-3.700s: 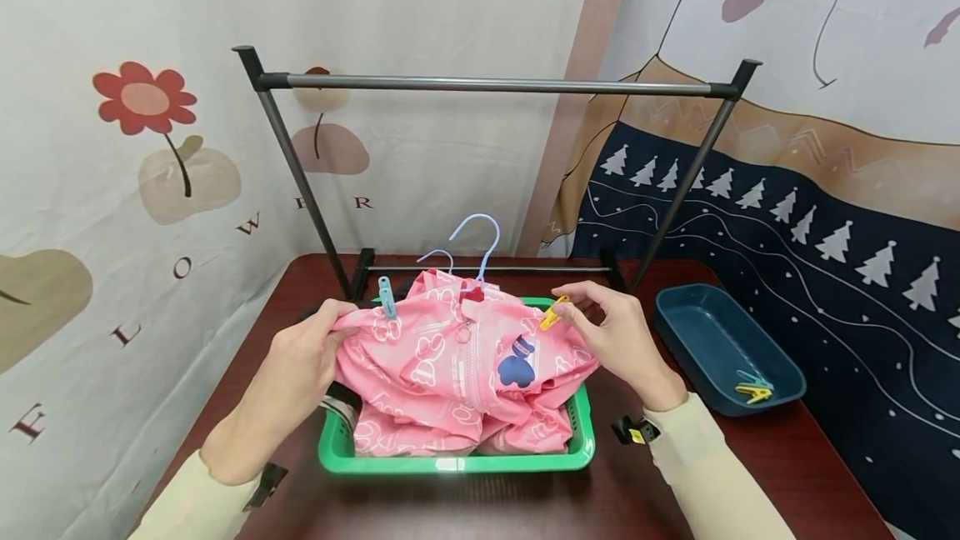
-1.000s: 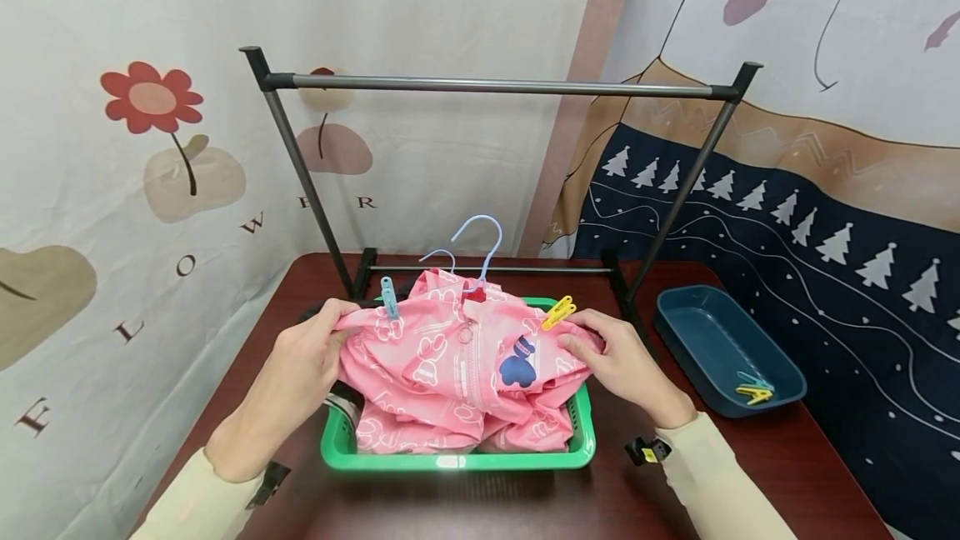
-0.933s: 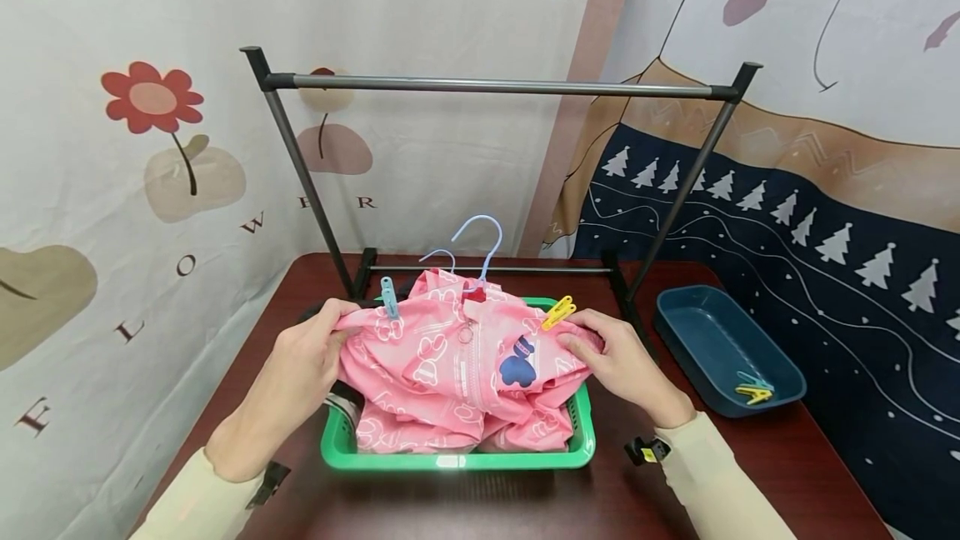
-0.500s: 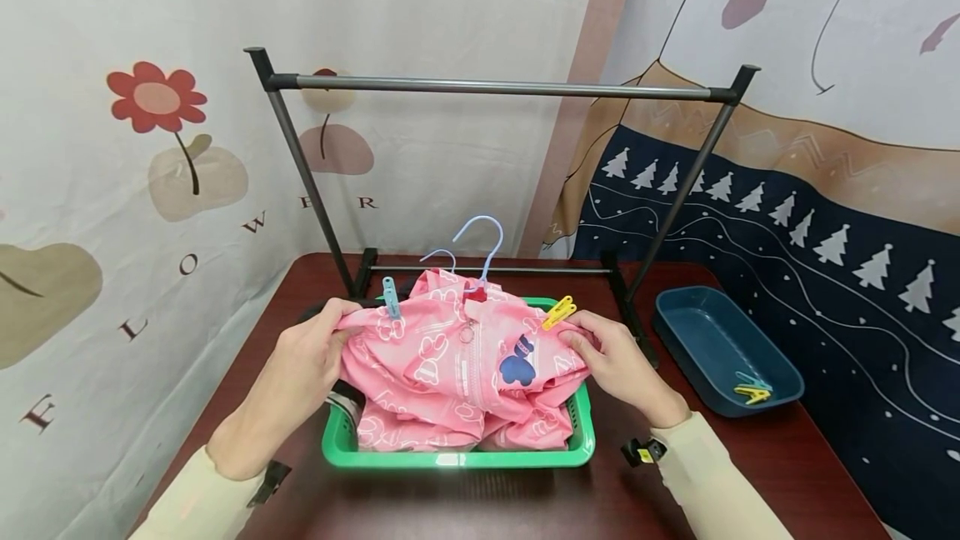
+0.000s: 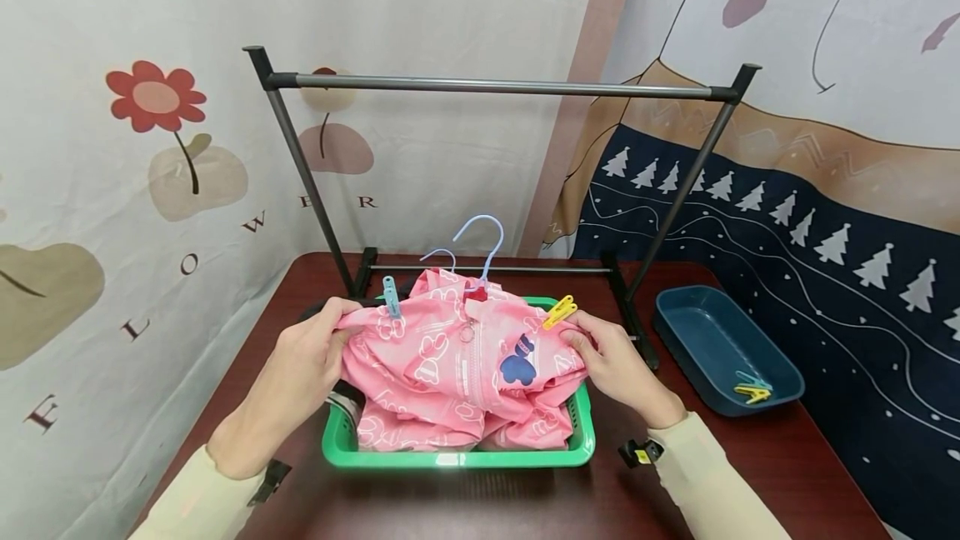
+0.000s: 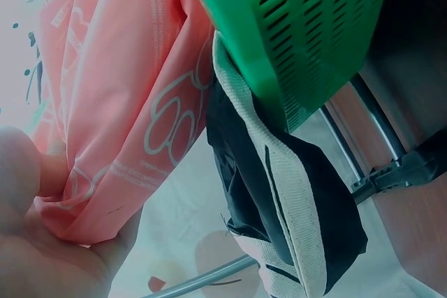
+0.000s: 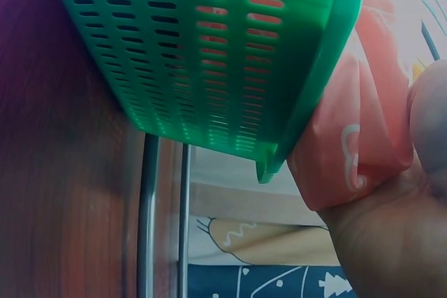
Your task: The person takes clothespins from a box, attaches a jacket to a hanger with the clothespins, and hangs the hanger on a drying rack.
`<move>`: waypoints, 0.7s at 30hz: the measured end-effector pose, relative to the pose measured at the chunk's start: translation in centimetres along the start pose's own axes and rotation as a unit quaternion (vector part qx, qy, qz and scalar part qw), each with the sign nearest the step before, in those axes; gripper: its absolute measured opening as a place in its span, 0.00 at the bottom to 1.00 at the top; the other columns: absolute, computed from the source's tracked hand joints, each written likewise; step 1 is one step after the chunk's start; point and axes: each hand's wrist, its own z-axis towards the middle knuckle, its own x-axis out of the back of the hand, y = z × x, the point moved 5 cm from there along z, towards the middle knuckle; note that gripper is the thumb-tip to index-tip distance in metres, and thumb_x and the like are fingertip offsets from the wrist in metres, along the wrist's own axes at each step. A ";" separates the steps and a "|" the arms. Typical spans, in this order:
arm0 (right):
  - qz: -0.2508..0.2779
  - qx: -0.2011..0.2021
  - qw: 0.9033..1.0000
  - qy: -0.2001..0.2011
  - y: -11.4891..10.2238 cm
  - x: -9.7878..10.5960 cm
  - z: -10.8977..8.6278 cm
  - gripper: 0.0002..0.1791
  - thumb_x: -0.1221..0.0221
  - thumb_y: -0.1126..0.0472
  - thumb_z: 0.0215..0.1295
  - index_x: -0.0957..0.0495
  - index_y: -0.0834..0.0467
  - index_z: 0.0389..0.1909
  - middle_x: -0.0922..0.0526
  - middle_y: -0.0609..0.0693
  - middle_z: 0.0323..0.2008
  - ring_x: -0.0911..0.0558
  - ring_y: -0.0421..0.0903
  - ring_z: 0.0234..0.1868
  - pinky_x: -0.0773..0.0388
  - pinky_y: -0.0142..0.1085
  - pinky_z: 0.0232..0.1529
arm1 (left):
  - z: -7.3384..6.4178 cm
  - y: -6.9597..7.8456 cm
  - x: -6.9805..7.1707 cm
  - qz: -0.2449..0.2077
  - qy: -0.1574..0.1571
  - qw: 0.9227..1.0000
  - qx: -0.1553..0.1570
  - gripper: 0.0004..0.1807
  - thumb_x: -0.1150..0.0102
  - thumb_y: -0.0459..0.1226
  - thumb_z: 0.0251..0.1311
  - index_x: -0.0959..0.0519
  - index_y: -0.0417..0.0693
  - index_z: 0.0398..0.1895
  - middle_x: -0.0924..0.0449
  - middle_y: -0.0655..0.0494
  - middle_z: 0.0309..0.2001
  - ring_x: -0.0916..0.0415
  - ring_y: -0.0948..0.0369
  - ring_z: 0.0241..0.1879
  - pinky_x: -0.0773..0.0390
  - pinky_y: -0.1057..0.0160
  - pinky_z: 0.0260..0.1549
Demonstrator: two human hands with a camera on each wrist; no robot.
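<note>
Pink jacket (image 5: pixel 431 394) lay heaped in the green basket (image 5: pixel 457 461), which sat mid-surface (image 5: pixel 480 515), between its left and right edges. Both hands grasped cloth: left hand (image 5: pixel 288 373) pinched the jacket at one shoulder, right hand (image 5: pixel 618 365) at the other, thumb and fingers closed on the fabric. The spread grip drew the upper part taut, presumably to keep it level along the hanger (image 5: pixel 491 250), whose hook rose free from the collar.

Blue peg (image 5: pixel 391 298) stood clipped near the left shoulder, yellow peg (image 5: pixel 559 312) near the right; probably there so the cloth would not slip off the hanger's arms. Neither peg was held. Lower jacket rested in folds, so the basket likely bore most of its weight.

Dark cloth with a pale band (image 6: pixel 300 193) hung over the basket's left rim. Second hook (image 5: pixel 438 254) showed behind the collar. Rack (image 5: pixel 495 88) stood toward the surface's back edge, bar bare. Blue tub (image 5: pixel 716 332) lay along the right edge, spare pegs (image 5: pixel 753 393) in its near end, within reach.
</note>
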 end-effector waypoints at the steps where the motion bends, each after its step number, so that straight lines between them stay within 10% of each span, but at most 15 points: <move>1: -0.001 0.000 1.000 -0.001 0.0 -0.1 0.0 0.13 0.40 0.64 0.90 0.15 0.57 0.67 0.07 0.51 0.51 0.10 0.38 0.45 0.11 0.25 0.54 | 0.0 0.0 0.0 0.002 0.001 1.000 0.000 0.24 0.20 0.22 0.66 0.19 0.44 0.60 0.05 0.46 0.49 0.04 0.53 0.44 0.10 0.51 0.50; 15: -0.024 0.026 0.999 0.006 -0.5 -0.4 -0.1 0.11 0.42 0.68 0.90 0.21 0.60 0.66 0.07 0.57 0.54 0.06 0.46 0.51 0.05 0.43 0.57 | 0.0 0.1 0.1 0.007 0.004 1.000 0.000 0.26 0.19 0.22 0.64 0.18 0.44 0.61 0.05 0.48 0.49 0.06 0.56 0.41 0.10 0.53 0.49; 21: -0.030 0.046 0.998 0.030 -1.0 0.0 -0.1 0.12 0.42 0.69 0.89 0.20 0.61 0.66 0.07 0.59 0.56 0.05 0.47 0.52 0.06 0.44 0.59 | 0.0 0.1 0.3 0.020 0.020 1.000 -0.004 0.26 0.18 0.22 0.63 0.18 0.43 0.62 0.07 0.49 0.47 0.15 0.62 0.36 0.10 0.74 0.45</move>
